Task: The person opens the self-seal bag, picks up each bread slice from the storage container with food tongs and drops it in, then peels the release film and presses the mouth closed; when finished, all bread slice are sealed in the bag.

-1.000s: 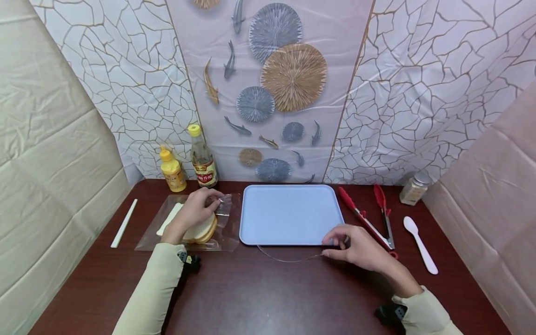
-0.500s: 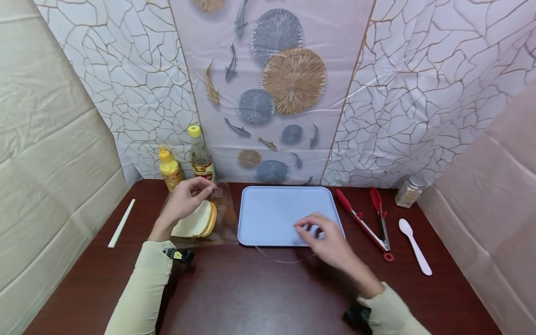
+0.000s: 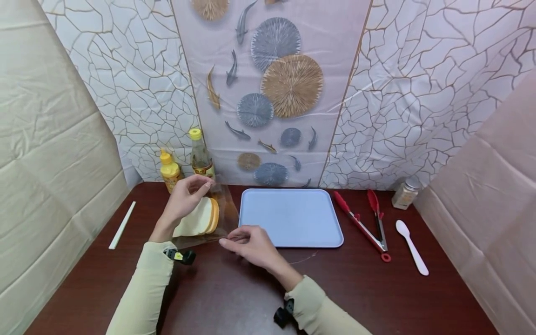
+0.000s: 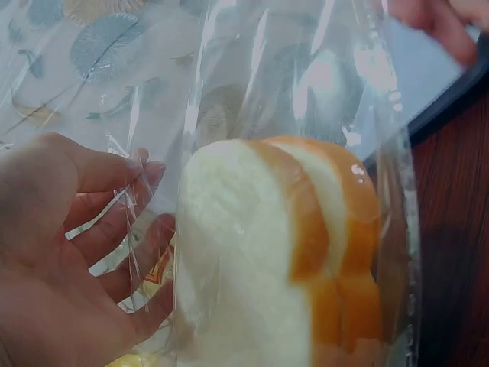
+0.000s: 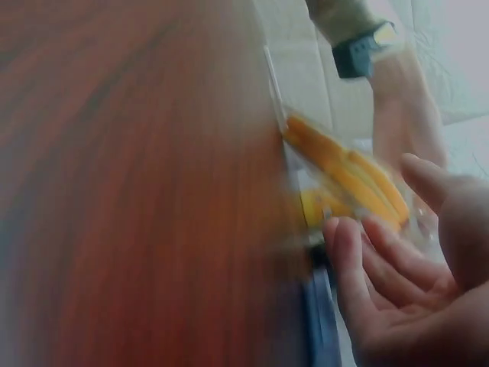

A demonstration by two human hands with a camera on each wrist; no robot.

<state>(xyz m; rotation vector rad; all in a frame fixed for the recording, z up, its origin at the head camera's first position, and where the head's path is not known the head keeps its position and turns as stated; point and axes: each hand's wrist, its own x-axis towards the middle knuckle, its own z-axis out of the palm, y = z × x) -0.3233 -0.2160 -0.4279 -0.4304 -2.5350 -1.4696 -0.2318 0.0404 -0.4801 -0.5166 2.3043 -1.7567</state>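
Slices of bread (image 3: 197, 218) lie inside a clear plastic bag (image 3: 227, 209) at the table's left side. My left hand (image 3: 183, 200) pinches the bag's upper edge between thumb and forefinger; the left wrist view shows the film at those fingertips, with the bread (image 4: 252, 245) beside them. My right hand (image 3: 251, 246) is at the bag's lower right corner, by the tray's left edge. In the right wrist view, the thumb and fingers of the right hand (image 5: 397, 267) stand apart, close to the bag. Part of the bread is hidden behind my left hand.
A pale blue tray (image 3: 293, 218) lies mid-table. To its right are red-handled tongs (image 3: 368, 232), a white spoon (image 3: 412, 249) and a shaker jar (image 3: 406, 194). A yellow squeeze bottle (image 3: 169, 170) and glass bottle (image 3: 202, 156) stand behind the bag. A white stick (image 3: 122, 225) lies far left.
My right hand has moved left from the tray's right front corner, leaving a thin clear strip on the table. My left hand has raised the bag's edge upward.
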